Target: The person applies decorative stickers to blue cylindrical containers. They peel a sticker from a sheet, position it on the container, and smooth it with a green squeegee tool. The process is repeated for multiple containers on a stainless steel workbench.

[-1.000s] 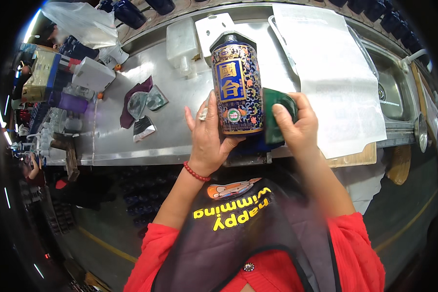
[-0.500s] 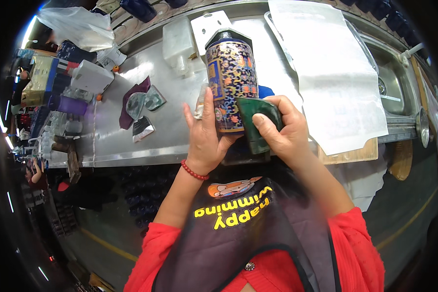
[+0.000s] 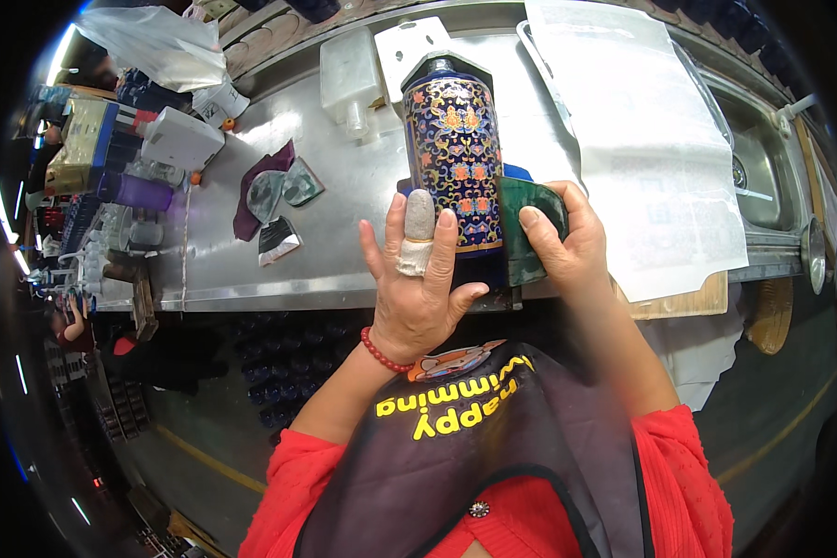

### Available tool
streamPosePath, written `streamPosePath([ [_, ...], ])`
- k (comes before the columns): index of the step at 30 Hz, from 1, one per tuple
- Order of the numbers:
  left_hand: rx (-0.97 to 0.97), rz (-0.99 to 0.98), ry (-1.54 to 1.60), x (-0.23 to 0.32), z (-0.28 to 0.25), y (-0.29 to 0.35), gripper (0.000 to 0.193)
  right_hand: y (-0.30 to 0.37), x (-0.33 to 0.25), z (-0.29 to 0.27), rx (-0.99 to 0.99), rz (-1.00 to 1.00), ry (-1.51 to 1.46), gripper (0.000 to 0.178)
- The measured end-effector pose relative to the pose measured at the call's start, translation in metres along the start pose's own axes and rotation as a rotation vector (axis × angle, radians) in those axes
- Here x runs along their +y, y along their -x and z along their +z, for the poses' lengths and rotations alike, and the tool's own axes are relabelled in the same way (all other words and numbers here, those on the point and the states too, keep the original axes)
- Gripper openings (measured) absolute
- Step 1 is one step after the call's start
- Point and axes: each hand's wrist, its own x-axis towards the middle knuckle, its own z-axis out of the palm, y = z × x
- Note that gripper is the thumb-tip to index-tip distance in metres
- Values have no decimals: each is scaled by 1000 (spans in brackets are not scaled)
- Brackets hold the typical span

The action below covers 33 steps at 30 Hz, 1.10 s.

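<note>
left hand [image 3: 414, 302] spread, gripping nothing; 7 o'clock of bottle [image 3: 454, 149] | right hand [image 3: 577, 246] pinching green pad [image 3: 519, 246]; 4 o'clock | risk: bottle might roll; ungripped

The left fingers [image 3: 443, 246] hide some of the bottle [image 3: 454, 149]; the right forearm [image 3: 616, 358] is partly blurred; the view's top edge cuts off the white sheet [image 3: 646, 158].
</note>
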Motion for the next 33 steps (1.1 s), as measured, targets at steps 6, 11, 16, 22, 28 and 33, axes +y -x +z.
streamPosePath([
  [6, -54, 95, -140, 4, -11, -12, 73, 0, -2, 1, 10, 1, 2, 22],
  [11, -61, 125, -158, 8, -10, -18, 69, 0, -6, 0, 9, -11, 15, 23],
  [16, 17, -51, 53, 2, -9, -10, 69, 10, -19, -19, -50, -234, 263, 37],
  [22, 31, 6, -36, -2, -5, -1, 60, 27, -13, -16, -285, -577, 717, 62],
  [28, 24, 17, -25, -1, -6, -4, 60, 30, -8, -13, -303, -571, 752, 60],
  [33, 44, 18, 1, -1, -6, -5, 60, 28, -9, -13, -284, -563, 709, 58],
])
